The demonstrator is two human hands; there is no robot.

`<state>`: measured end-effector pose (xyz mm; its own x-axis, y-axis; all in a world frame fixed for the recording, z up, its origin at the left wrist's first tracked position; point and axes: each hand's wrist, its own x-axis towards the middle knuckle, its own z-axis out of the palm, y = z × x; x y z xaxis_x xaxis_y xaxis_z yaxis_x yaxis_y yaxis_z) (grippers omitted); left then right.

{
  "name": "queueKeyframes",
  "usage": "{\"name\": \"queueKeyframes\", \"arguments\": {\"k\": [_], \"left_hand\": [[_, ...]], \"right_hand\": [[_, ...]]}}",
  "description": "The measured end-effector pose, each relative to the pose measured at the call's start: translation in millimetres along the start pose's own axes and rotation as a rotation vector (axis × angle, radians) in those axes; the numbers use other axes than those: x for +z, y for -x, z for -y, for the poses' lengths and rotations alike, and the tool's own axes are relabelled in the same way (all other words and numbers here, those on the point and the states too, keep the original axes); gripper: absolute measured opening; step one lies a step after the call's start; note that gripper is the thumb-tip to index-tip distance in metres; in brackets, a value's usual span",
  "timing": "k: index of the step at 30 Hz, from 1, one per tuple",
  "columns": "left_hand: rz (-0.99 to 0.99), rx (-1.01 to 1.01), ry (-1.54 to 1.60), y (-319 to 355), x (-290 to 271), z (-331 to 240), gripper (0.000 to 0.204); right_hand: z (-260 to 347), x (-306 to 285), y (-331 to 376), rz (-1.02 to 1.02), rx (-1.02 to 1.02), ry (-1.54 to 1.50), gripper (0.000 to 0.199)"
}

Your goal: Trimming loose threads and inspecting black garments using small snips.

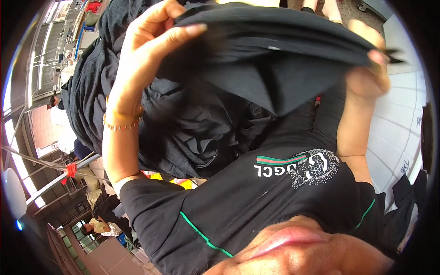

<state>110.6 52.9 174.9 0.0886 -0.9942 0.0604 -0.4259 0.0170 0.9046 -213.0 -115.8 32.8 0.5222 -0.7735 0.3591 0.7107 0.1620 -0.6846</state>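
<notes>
A piece of black cloth [293, 75] stretches between my two hands, raised in front of my chest. Its upper edge is folded into a band, and a small pale mark shows on it. My left hand [156, 39] pinches the cloth's left end between thumb and fingers. At the right end, my right hand [366, 71] grips the edge, blurred by motion. A dark pointed piece [395, 56] sticks out beyond the right fingers; whether it is cloth or a tool I cannot tell. Beneath the left side of the cloth lies a heap of crumpled black fabric [183, 123].
A white panelled surface [394, 110] with dark handwritten marks runs along my right. On the left, a metal frame [46, 188] has a red cloth strip [71, 170] tied to it. Another person [98, 227] is at the lower left. A caster wheel [361, 7] shows at the top right.
</notes>
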Motion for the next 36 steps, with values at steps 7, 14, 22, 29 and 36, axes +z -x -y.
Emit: {"name": "queueKeyframes", "arguments": {"k": [7, 14, 22, 29, 36], "left_hand": [[0.308, -0.223, -0.023, -3, 66, -29, 0.025], [0.375, -0.437, 0.144, -10, 75, 32, 0.018], [0.287, -0.396, 0.367, -8, 72, 33, 0.018], [0.449, -0.389, -0.153, -10, 71, 15, 0.029], [0.530, -0.321, -0.265, -10, 60, 33, 0.022]], "right_hand": [[44, -7, -1, 0.399, -0.067, 0.694, 0.025], [26, 6, 7, 0.553, 0.219, 0.893, 0.019], [16, 16, 10, 0.651, 0.276, 0.964, 0.023], [40, 33, 10, 0.716, 0.206, 1.018, 0.023], [47, 42, 14, 0.751, 0.121, 1.052, 0.023]]}}
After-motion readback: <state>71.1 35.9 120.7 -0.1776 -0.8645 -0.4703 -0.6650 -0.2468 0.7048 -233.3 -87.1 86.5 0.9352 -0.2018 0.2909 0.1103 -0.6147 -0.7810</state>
